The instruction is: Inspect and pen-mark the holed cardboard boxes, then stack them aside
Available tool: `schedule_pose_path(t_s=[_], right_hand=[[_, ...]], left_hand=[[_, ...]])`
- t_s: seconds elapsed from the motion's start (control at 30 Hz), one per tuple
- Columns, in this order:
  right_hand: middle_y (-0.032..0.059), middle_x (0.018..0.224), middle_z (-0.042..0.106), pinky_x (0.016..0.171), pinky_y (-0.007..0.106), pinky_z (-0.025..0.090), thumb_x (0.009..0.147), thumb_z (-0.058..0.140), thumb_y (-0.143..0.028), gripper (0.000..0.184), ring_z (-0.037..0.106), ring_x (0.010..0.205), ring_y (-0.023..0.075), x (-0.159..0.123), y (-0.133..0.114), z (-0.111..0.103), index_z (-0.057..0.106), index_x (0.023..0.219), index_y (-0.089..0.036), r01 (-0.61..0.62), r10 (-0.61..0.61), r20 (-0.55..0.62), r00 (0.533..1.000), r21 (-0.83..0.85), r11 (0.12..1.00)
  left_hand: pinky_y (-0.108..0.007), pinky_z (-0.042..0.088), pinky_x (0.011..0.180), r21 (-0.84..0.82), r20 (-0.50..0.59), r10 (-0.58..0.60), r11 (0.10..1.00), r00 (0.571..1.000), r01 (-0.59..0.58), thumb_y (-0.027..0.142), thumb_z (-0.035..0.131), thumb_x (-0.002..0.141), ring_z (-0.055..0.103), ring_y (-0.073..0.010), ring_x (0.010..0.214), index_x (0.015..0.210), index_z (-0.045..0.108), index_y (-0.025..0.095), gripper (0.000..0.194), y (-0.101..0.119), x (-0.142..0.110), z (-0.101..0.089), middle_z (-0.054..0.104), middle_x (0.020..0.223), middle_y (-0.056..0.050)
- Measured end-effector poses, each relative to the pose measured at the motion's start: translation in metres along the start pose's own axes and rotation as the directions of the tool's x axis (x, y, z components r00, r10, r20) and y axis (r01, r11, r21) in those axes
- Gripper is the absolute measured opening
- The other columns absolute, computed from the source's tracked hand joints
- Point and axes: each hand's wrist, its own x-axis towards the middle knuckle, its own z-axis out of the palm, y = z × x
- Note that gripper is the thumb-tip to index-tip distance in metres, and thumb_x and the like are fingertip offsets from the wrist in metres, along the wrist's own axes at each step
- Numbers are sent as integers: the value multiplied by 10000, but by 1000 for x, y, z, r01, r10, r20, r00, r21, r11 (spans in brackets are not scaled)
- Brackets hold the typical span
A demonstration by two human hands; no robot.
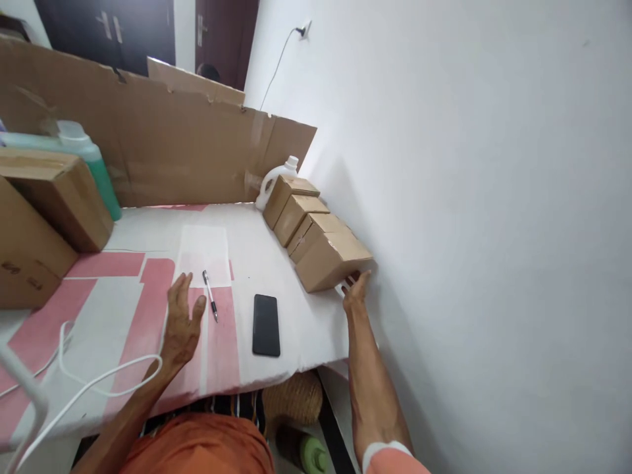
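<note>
My left hand lies flat and open on the pink-and-white table cover, just left of a pen. A black phone lies face up to the right of the pen. My right hand reaches along the wall to the near end of a row of small cardboard boxes. Its fingertips touch the nearest box; whether they grip anything is hidden.
A white jug stands behind the box row. Larger cardboard boxes and a green bottle sit at the left. A cardboard sheet stands along the back. A white cable runs over the near left edge.
</note>
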Motion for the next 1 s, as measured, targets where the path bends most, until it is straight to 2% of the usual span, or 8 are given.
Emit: schedule_pose_path(t_s=[0.2,0.37,0.5,0.67,0.73,0.83,0.9,1.0], right_hand=[[118,990,717,802,446,545,728,283,-1033,953,682,961,300,-45,22,23,693,1001,-217,-209,200,158,967,46,977],[137,1317,715,924,474,565,775,298,-1019,991,670,1228,320,-93,24,45,691,1267,-254,-217,180,321,930,83,973],[144,1448,655,1073,540,517,856,402,-938,902,632,1324,323,-103,4,64,630,1410,-263,-139,72,389,918,147,979],[131,1460,646,1137,553,489,945,441,-841,770,612,1352,307,-141,-42,103,622,1440,-279,-3,-122,435,892,277,961],[130,1459,652,1138,546,496,981,422,-806,735,613,1351,303,-178,-58,121,631,1443,-274,13,-154,547,823,254,967],[116,1501,638,1170,540,482,1019,441,-743,666,586,1399,300,-248,-72,142,626,1465,-284,-7,-155,734,661,213,977],[108,1537,617,1187,549,471,1038,459,-699,619,561,1434,302,-290,-73,150,622,1476,-293,-29,-158,807,569,212,977],[118,1539,616,1215,564,445,1045,490,-659,587,564,1431,303,-334,-65,153,626,1471,-279,-55,-147,848,509,202,978]], left_hand=[[-588,296,1336,-179,260,-23,981,965,71,654,455,1043,378,-322,1610,1608,433,174,742,30,19,62,439,1682,-195],[-601,206,1355,-271,456,-35,946,889,176,695,572,961,292,-395,1647,1636,386,101,918,54,46,135,349,1725,-275],[-578,303,1330,-313,463,-19,932,886,183,671,664,914,340,-401,1628,1646,387,98,970,70,57,150,357,1723,-275],[-573,257,1348,-346,205,101,938,974,-24,598,549,1027,268,-337,1659,1704,301,248,801,69,51,85,310,1770,-154],[-575,296,1329,-263,18,43,964,999,-37,568,510,1055,324,-332,1628,1680,353,283,704,58,39,44,384,1733,-141],[-570,318,1316,-144,-217,-68,989,974,36,569,458,1072,371,-324,1595,1651,396,275,652,27,10,-17,466,1673,-137],[-555,301,1332,-96,-284,-139,989,949,116,577,429,1079,390,-321,1588,1635,422,250,645,4,-13,-50,484,1655,-142],[-536,269,1356,-68,-333,-228,974,915,218,598,422,1071,380,-321,1603,1595,480,234,641,-26,-45,-84,494,1648,-151]])
